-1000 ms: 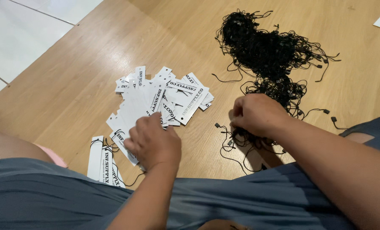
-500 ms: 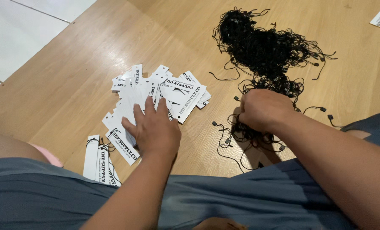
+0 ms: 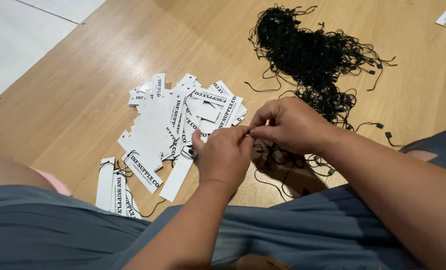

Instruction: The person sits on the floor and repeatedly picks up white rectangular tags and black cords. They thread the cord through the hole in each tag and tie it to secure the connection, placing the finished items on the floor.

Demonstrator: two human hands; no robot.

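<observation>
Both hands meet just above the wooden floor (image 3: pixel 83 90), right in front of the person's lap. The left hand (image 3: pixel 225 157) pinches the top end of a long white rectangular paper tag with black print (image 3: pixel 179 176), which hangs down from the fingers toward the floor. The right hand (image 3: pixel 290 125) is closed in a fingertip pinch, apparently on a thin black string loop, though the string itself is too fine to really see there.

Stuff that could go sideways, imo: that loop comes out of the loose black cords (image 3: pixel 283 157) under the right wrist, which run up to the big tangled heap of black string fasteners (image 3: pixel 308 50), so pulling one probably drags neighbours along. The tag hole is tiny, so a miss or a torn edge seems likely. Also the left forearm hovers over the messy fan of white printed paper tags (image 3: pixel 178 115), and a nudge could mix them with the few already-strung tags (image 3: pixel 115 187) near the knee.
</observation>
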